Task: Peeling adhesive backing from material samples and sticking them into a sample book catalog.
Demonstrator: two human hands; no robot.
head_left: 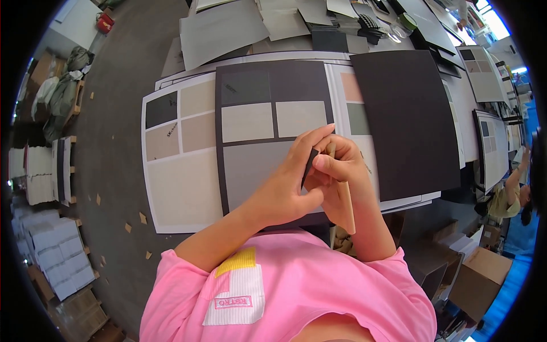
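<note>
Both hands meet above a dark sample board (pixel 273 74) with pale and grey rectangular panels. My left hand (pixel 288 182) is closed around a small black flat piece (pixel 308 166), its fingers reaching toward the other hand. My right hand (pixel 345 162) is curled, thumb against fingers, and a tan strip (pixel 346 208) hangs below it along the wrist. A bit of similar tan material (pixel 330 149) shows between its fingers. Whether the two tan parts are one piece I cannot tell. To the left lies a white-framed board (pixel 188 194) with beige and dark panels.
A large black panel (pixel 404 125) overlaps boards on the right. Grey sheets (pixel 222 34) and a green tape roll (pixel 407 21) lie at the back. Paper stacks (pixel 60 245) stand on the left floor, a cardboard box (pixel 480 279) at lower right. Another person (pixel 510 196) is at far right.
</note>
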